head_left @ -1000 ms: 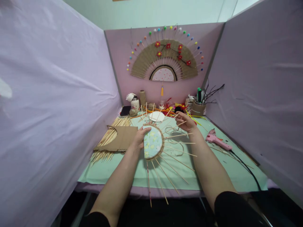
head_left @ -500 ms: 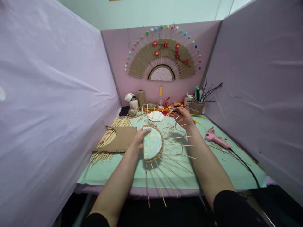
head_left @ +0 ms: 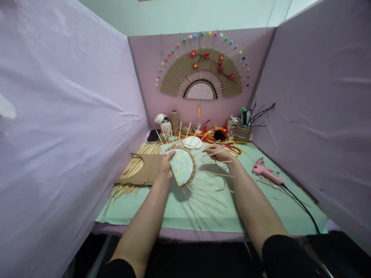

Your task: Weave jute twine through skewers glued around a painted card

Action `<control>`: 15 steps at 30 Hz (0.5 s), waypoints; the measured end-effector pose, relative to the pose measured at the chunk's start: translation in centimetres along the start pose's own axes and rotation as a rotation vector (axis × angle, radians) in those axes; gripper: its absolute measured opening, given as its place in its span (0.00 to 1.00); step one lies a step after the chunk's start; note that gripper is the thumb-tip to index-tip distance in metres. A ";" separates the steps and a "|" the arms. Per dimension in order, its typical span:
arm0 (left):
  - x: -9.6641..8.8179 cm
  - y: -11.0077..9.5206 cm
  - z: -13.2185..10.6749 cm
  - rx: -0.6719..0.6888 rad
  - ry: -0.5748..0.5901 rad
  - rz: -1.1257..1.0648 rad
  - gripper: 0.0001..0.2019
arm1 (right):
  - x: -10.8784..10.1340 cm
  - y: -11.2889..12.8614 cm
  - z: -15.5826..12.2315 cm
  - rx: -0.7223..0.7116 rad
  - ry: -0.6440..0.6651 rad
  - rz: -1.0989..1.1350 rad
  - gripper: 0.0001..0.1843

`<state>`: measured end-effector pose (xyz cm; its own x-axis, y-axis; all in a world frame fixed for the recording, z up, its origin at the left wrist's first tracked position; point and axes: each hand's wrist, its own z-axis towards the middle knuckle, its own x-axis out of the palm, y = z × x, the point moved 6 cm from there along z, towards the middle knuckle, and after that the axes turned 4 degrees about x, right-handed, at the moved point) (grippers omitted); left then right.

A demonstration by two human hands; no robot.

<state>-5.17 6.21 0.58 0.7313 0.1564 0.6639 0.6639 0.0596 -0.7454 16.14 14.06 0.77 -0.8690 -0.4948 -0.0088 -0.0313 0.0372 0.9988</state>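
Observation:
My left hand (head_left: 167, 165) grips the straight edge of a half-round fan base (head_left: 182, 166), its thumb on top. The base has pale blue cloth with yellow-green patches and a twine-like brown rim. Thin wooden sticks (head_left: 216, 175) fan out from its curved edge, and one at the bottom (head_left: 193, 211) has red marks. My right hand (head_left: 216, 151) is among the sticks on the right, fingers pinched together; what they hold, if anything, is too small to make out. Loose twine (head_left: 222, 184) lies below the sticks.
A pink glue gun (head_left: 266, 171) with a black cord lies right. Cut cardboard (head_left: 149, 169) rests on many sticks (head_left: 124, 190) at left. Behind are a white disc (head_left: 193, 142), a black fuzzy ball (head_left: 219, 135), pipe cleaners (head_left: 232, 148) and jars. A finished fan (head_left: 174, 79) hangs behind.
My right hand has come down and left, away from the black ball, which now shows fully. The fan base has turned and tilted, with its lower sticks swinging right and up.

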 end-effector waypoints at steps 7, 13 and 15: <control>-0.2 -0.6 0.0 0.051 0.003 -0.031 0.20 | 4.3 0.5 -1.7 0.092 0.374 -0.168 0.13; 0.6 0.1 -0.4 0.038 0.049 -0.025 0.21 | 6.2 1.6 -0.5 -0.082 0.308 0.062 0.20; 0.7 0.3 -0.4 0.043 0.042 -0.034 0.20 | 6.9 1.5 -0.2 -0.072 0.306 0.208 0.23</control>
<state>-4.44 5.93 0.87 0.7149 0.1120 0.6902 0.6820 0.1063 -0.7236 10.17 10.56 2.18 -0.6647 -0.7203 0.1984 0.1743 0.1088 0.9787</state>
